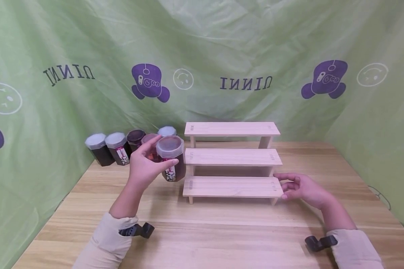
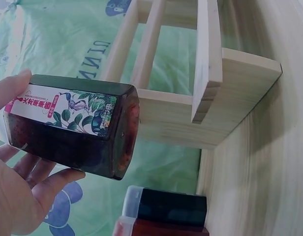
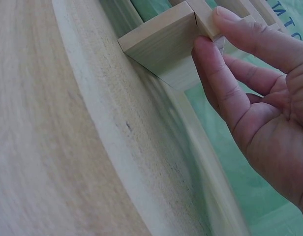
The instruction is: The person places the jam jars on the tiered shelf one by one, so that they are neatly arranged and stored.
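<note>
My left hand (image 1: 144, 164) grips a dark jam jar (image 1: 171, 158) with a translucent lid, thumb on the near side. It is held up beside the left end of a three-tier wooden shelf (image 1: 233, 157). In the left wrist view the jar (image 2: 73, 128) shows a pink and white label with leaves, and its base points toward the shelf. My right hand (image 1: 304, 189) is at the right end of the lowest step. There the thumb and index finger (image 3: 215, 73) pinch the edge of the board (image 3: 205, 19).
Behind the left hand, several more lidded jars stand in a row at the back left, among them a white-lidded jar (image 1: 118, 149) and a dark-lidded jar (image 1: 136, 138). A green printed cloth (image 1: 205, 48) hangs around the wooden table (image 1: 219, 231).
</note>
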Demonstrator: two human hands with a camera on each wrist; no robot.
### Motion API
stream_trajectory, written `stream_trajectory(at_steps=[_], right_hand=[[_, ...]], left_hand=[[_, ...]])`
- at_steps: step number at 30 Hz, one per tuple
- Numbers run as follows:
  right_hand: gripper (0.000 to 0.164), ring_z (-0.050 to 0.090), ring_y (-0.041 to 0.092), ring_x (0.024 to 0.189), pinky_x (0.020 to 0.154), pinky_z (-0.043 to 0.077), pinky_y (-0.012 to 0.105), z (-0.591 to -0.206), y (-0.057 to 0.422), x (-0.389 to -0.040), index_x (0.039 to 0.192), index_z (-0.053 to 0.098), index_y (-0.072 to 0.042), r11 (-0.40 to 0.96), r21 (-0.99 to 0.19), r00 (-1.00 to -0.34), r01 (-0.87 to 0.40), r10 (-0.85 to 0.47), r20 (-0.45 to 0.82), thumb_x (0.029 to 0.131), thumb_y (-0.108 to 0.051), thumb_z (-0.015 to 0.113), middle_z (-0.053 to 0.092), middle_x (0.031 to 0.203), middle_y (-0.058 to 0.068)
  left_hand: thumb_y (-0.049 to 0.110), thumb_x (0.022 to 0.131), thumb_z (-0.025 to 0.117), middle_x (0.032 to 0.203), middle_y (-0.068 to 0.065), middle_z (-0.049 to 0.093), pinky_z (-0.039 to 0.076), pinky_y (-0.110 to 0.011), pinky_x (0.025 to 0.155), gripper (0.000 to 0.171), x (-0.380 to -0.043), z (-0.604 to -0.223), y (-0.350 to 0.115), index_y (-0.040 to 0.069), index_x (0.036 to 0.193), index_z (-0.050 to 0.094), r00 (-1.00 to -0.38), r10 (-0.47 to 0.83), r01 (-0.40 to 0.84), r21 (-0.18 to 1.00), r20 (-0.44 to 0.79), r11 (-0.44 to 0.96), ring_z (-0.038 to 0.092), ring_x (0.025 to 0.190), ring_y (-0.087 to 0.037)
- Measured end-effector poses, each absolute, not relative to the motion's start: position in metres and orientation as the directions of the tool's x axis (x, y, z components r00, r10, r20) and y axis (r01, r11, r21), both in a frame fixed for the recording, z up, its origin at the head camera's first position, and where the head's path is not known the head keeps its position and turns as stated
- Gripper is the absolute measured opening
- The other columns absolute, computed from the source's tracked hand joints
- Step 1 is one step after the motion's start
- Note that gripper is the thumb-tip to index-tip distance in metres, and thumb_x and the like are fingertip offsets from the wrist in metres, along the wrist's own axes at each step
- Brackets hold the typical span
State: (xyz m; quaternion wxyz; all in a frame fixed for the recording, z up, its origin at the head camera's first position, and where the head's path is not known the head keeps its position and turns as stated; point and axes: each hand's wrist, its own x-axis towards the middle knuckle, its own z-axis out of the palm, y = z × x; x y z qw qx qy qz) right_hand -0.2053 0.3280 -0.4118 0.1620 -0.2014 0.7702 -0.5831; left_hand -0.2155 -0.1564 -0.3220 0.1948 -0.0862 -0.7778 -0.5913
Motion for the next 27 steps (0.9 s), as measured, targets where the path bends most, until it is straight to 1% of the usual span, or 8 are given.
stream_trajectory(at_steps=[3,6,10,15,19,21,25,27], right_hand=[[0.072,0.066,0.02,0.098,0.082,0.056,0.029,-0.412,0.328,-0.205,0.14,0.03,0.018,0.238,-0.964,-0.866,-0.117,-0.499,-0.018,0.082,0.006,0.07,0.064,0.112,0.023],[0.072,0.066,0.02,0.099,0.082,0.056,0.029,-0.412,0.327,-0.205,0.14,0.03,0.018,0.24,-0.964,-0.868,-0.117,-0.496,-0.019,0.082,0.006,0.071,0.063,0.113,0.023],[0.072,0.066,0.02,0.099,0.082,0.056,0.03,-0.412,0.327,-0.205,0.14,0.031,0.017,0.241,-0.963,-0.87,-0.119,-0.493,-0.016,0.081,0.006,0.071,0.063,0.114,0.024],[0.071,0.066,0.02,0.099,0.081,0.056,0.03,-0.412,0.328,-0.205,0.14,0.031,0.017,0.246,-0.962,-0.87,-0.123,-0.493,-0.015,0.082,0.006,0.071,0.062,0.115,0.025],[0.071,0.066,0.02,0.099,0.081,0.056,0.03,-0.411,0.327,-0.204,0.14,0.031,0.017,0.253,-0.959,-0.871,-0.125,-0.49,-0.016,0.082,0.005,0.071,0.061,0.116,0.026],[0.072,0.066,0.02,0.099,0.081,0.056,0.03,-0.411,0.326,-0.204,0.14,0.031,0.017,0.256,-0.959,-0.873,-0.124,-0.487,-0.017,0.082,0.005,0.071,0.06,0.117,0.024],[0.072,0.065,0.018,0.098,0.081,0.056,0.029,-0.41,0.326,-0.204,0.14,0.032,0.018,0.261,-0.958,-0.878,-0.12,-0.478,-0.02,0.082,0.004,0.072,0.06,0.119,0.019],[0.072,0.065,0.018,0.099,0.082,0.056,0.029,-0.41,0.326,-0.204,0.14,0.032,0.018,0.261,-0.958,-0.877,-0.121,-0.48,-0.02,0.082,0.003,0.072,0.059,0.12,0.018]], left_hand=[[0.01,0.06,0.094,0.114,-0.014,0.065,0.055,-0.035,0.079,0.081,-0.215,-0.319,-0.155,0.008,0.134,0.06,-0.908,-0.091,0.367,0.881,0.409,0.3,0.06,0.093,-0.023],[0.011,0.06,0.094,0.115,-0.013,0.065,0.054,-0.03,0.079,0.081,-0.214,-0.316,-0.154,0.009,0.134,0.06,-0.903,-0.082,0.376,0.87,0.421,0.32,0.06,0.094,-0.02],[0.011,0.06,0.094,0.113,-0.012,0.067,0.054,-0.025,0.075,0.081,-0.213,-0.311,-0.152,0.009,0.134,0.06,-0.893,-0.064,0.402,0.853,0.446,0.334,0.061,0.093,-0.022],[0.009,0.059,0.094,0.11,-0.011,0.067,0.057,-0.028,0.074,0.08,-0.214,-0.307,-0.149,0.011,0.133,0.061,-0.882,-0.044,0.433,0.842,0.47,0.321,0.064,0.09,-0.027],[0.008,0.059,0.094,0.11,-0.011,0.065,0.057,-0.029,0.078,0.079,-0.216,-0.303,-0.144,0.011,0.131,0.062,-0.882,-0.03,0.439,0.844,0.47,0.308,0.064,0.092,-0.024],[0.009,0.058,0.094,0.11,-0.011,0.066,0.056,-0.029,0.079,0.078,-0.216,-0.301,-0.14,0.011,0.13,0.063,-0.882,-0.025,0.441,0.842,0.471,0.311,0.064,0.092,-0.021],[0.012,0.057,0.095,0.111,-0.011,0.068,0.055,-0.028,0.078,0.078,-0.218,-0.298,-0.134,0.011,0.129,0.064,-0.88,-0.015,0.445,0.835,0.475,0.324,0.063,0.093,-0.02],[0.014,0.057,0.096,0.112,-0.011,0.068,0.054,-0.031,0.08,0.079,-0.219,-0.297,-0.13,0.011,0.129,0.063,-0.885,-0.008,0.437,0.838,0.465,0.325,0.063,0.094,-0.021]])
